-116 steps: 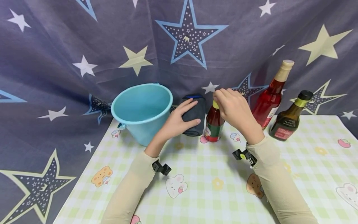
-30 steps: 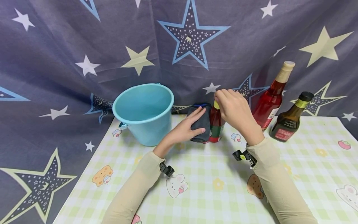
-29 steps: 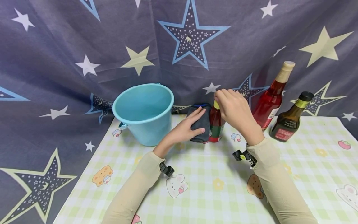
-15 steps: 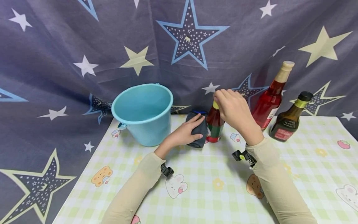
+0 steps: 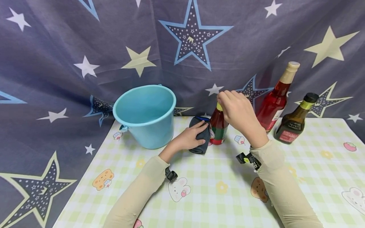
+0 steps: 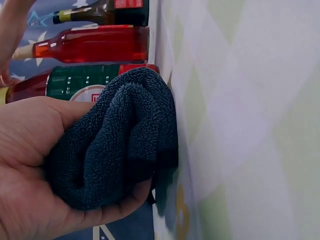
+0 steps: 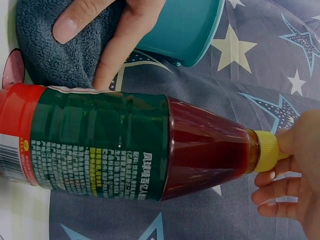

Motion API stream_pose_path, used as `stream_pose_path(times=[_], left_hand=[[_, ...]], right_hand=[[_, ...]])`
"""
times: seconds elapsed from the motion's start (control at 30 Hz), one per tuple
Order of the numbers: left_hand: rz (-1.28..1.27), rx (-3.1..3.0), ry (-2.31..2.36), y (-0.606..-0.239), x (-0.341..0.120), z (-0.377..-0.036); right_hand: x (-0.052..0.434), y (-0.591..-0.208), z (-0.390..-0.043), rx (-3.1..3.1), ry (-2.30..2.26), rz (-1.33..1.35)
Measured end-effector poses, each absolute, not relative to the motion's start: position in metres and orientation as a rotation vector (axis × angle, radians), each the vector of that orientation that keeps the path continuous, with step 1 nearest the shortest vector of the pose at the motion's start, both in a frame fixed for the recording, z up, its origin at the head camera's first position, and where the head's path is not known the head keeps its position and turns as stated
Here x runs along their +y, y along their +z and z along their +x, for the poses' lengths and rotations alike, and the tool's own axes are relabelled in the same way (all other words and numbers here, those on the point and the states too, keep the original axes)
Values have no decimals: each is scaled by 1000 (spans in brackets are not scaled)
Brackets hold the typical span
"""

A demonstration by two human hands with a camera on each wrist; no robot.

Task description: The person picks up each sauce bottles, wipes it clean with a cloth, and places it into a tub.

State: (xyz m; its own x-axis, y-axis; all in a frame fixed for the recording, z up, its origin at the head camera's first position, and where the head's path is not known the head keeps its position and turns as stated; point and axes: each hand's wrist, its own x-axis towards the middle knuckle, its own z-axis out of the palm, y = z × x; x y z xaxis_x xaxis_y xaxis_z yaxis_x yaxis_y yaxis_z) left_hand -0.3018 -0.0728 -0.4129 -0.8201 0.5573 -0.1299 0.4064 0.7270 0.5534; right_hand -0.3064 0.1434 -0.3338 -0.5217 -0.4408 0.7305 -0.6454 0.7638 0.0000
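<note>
- The left hand (image 5: 188,138) grips a dark cloth (image 5: 201,139), fingers curled over its top and thumb beneath; the wrist view shows the cloth (image 6: 120,145) bunched in the palm.
- The cloth is pressed against the lower left side of the small bottle (image 5: 218,127), at its label, and its bottom edge rests on the table (image 5: 216,190).
- The right hand (image 5: 238,110) pinches the yellow cap (image 7: 267,151) between thumb and fingertips (image 7: 287,142); the other fingers are curled loosely below it.
- The small bottle stands upright on the table, near its back edge and about midway across.
- A blue bucket (image 5: 144,114) stands just left of the cloth, with a narrow gap between them.
- To the right, a tall red bottle (image 5: 276,98) and a dark bottle (image 5: 293,122) stand upright, the red one near the right hand, the dark one further off.
- A starred curtain (image 5: 85,47) hangs close behind everything at the back edge.
- The front of the table, between and beside the forearms, is open checked surface; its left edge runs just past the bucket.
</note>
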Motion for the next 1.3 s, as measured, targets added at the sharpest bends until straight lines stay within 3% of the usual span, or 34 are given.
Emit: stream_pose_path(times=[0.53,0.83,1.3], left_hand=[[816,2712,1031,-380,-91,-302],[697,2521,1722,-364,-93,-298],[817,2365,1960,-370,-78,-294]], right_hand=[[143,-332,-307,-2198,359,815],[144,-332,-307,-2201,369,818],[145,-334,-307,-2176,383,889]])
